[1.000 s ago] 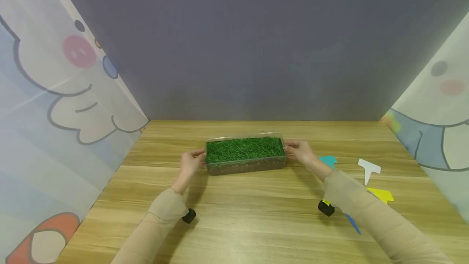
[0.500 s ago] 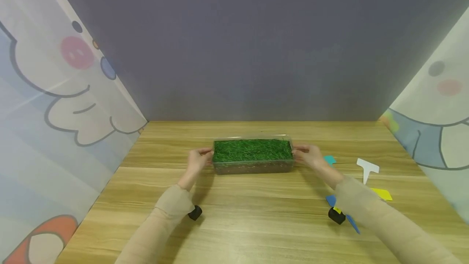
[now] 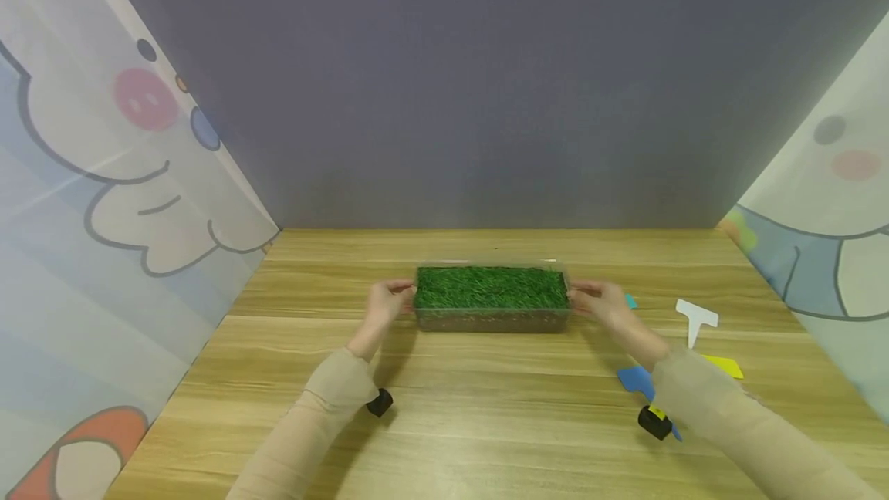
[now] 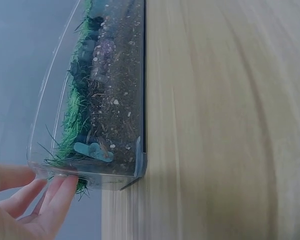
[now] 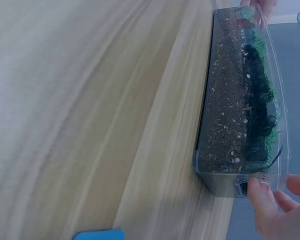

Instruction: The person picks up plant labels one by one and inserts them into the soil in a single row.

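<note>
A clear box [image 3: 493,320] of dark soil topped with green grass [image 3: 491,288] stands lengthwise between both hands. My left hand [image 3: 386,305] holds its left end; in the left wrist view, the fingers of that hand [image 4: 37,202] are bent against the end wall near the rim. At the opposite end my right hand [image 3: 603,304] grips the wall, and the right wrist view has the thumb and fingers of the right hand [image 5: 280,207] around the upper edge. Through the box's side [image 5: 225,100] the soil and pale specks show.
To the right on the wooden table [image 3: 486,407] lie a white T-shaped tag [image 3: 695,318], a yellow tag [image 3: 724,366], a blue tag [image 3: 637,380] and a teal tag [image 3: 630,301], partly behind the right arm. A grey wall [image 3: 444,99] rises behind.
Both hands and the box have moved to the right, and the box has turned slightly to lie straight. More of the blue tag shows, less of the teal one.
</note>
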Tool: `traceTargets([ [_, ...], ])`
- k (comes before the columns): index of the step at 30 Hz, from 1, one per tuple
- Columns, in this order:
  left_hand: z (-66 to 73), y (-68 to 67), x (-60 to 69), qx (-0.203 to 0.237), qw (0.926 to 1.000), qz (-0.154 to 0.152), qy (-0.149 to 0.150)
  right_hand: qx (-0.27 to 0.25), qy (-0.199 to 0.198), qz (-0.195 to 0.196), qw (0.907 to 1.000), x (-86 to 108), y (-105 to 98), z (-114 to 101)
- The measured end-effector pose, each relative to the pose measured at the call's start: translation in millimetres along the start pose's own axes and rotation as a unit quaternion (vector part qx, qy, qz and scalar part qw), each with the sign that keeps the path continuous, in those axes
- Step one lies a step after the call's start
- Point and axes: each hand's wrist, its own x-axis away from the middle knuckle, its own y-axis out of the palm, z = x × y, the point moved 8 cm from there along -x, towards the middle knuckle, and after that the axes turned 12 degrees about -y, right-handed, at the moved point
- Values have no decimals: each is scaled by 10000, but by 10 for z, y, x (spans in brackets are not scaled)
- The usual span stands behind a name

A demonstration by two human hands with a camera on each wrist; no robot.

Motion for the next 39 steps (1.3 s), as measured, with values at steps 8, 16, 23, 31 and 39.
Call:
traceTargets([
  [8, -11, 58, 48, -107, 9998, -147, 119, 81, -151, 65, 9998, 98, -46, 9],
  [16, -32, 74, 119, 15, 9996, -242, 174, 28, -39, 82, 10000, 203, -51, 35],
  [23, -89, 58, 156, 117, 9993, -338, -64, -155, 109, 102, 9998, 283, -53, 68],
  [31, -117, 39, 207, 31, 9986, -506, -153, -239, 316, 94, 9992, 379, -35, 99],
  [39, -177, -12, 248, -4, 9977, -626, -270, -268, 280, 102, 9992, 426, 1, 85],
])
